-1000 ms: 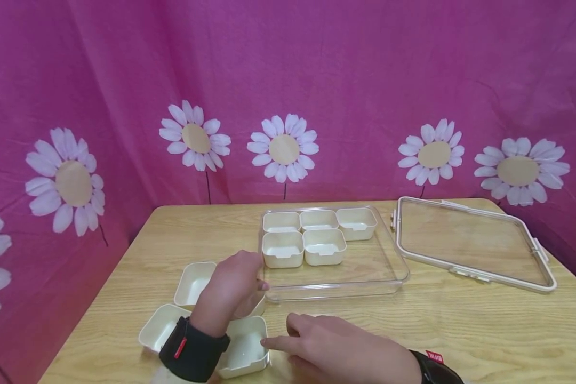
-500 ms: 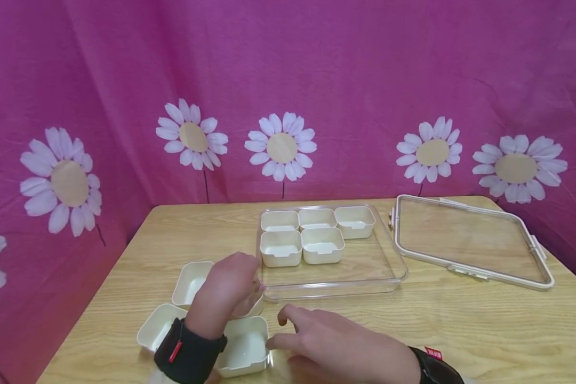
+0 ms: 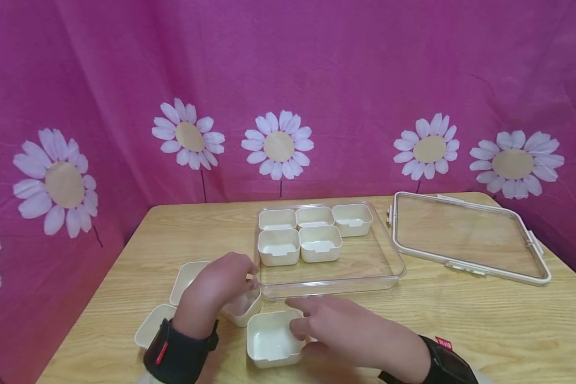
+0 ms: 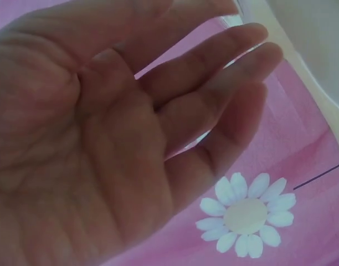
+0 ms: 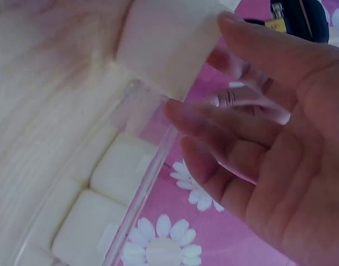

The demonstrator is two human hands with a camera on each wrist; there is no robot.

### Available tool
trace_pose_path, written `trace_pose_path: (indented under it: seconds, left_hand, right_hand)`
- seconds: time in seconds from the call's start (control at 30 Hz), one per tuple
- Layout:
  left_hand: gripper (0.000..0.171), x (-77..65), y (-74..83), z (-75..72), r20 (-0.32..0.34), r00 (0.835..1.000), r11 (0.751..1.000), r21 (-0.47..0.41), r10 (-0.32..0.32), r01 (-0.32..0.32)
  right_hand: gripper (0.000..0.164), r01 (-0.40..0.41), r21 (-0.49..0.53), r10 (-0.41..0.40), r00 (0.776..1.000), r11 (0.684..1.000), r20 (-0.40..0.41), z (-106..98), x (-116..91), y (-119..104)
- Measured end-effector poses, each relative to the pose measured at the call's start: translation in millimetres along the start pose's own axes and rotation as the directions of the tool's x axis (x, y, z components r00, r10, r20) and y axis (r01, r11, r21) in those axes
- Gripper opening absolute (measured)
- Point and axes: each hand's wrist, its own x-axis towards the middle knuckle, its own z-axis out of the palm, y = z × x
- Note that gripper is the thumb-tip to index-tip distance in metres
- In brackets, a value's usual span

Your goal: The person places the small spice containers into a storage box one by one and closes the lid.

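In the head view my left hand [image 3: 225, 280] is over a cream open-topped plastic box [image 3: 244, 312], partly covering it. The left wrist view shows that hand's palm, its fingers extended and loosely bent. My right hand [image 3: 338, 328] pinches the right wall of another cream box [image 3: 271, 341], with a fingertip over the rim. That box [image 5: 167, 47] also shows between thumb and fingers in the right wrist view. Farther back, several matching boxes [image 3: 279, 255] sit in a clear tray [image 3: 326, 288], in two rows.
Two more cream boxes lie at the left, one farther back [image 3: 182, 280] and one nearer [image 3: 146, 330], both partly behind the left arm. A clear lid with a white frame [image 3: 470, 266] lies on the wooden table [image 3: 441, 320] right of the tray. A pink flowered curtain [image 3: 355, 106] hangs behind.
The right hand has taken hold of the near box, which has moved right, away from the left wrist. The left hand stays over its box, which shows a little more now.
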Motion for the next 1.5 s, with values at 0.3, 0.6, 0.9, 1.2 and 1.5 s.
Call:
trace_pose_path:
  seconds: [0.3,0.6,0.9,1.2,1.5]
  left_hand:
    - [0.023,3.5,10.1,12.5,-0.14,0.99,0.992,0.13,0.024,-0.006]
    - [0.025,4.2,18.8,16.3,-0.148,0.989,0.983,0.178,-0.023,0.049]
    - [0.029,10.9,17.6,20.8,-0.156,0.987,0.986,0.151,-0.042,0.066]
    - [0.03,11.1,15.5,18.8,-0.123,0.992,0.996,0.081,-0.019,0.029]
    - [0.035,8.1,12.5,17.4,-0.091,0.994,0.996,0.057,-0.067,0.073]
  right_hand:
    - [0.029,-0.152,0.132,0.139,0.985,0.979,0.103,-11.3,-12.3,15.7]
    - [0.033,-0.181,0.199,0.166,0.982,0.963,0.087,-14.4,-18.3,29.8]
    - [0.036,-0.234,0.216,0.215,0.971,0.948,0.108,-14.0,-16.6,29.0]
    - [0.036,-0.225,0.189,0.206,0.972,0.956,0.112,-14.2,-16.8,27.9]
    - [0.032,-0.241,0.187,0.219,0.967,0.952,0.134,-16.8,-17.6,28.8]
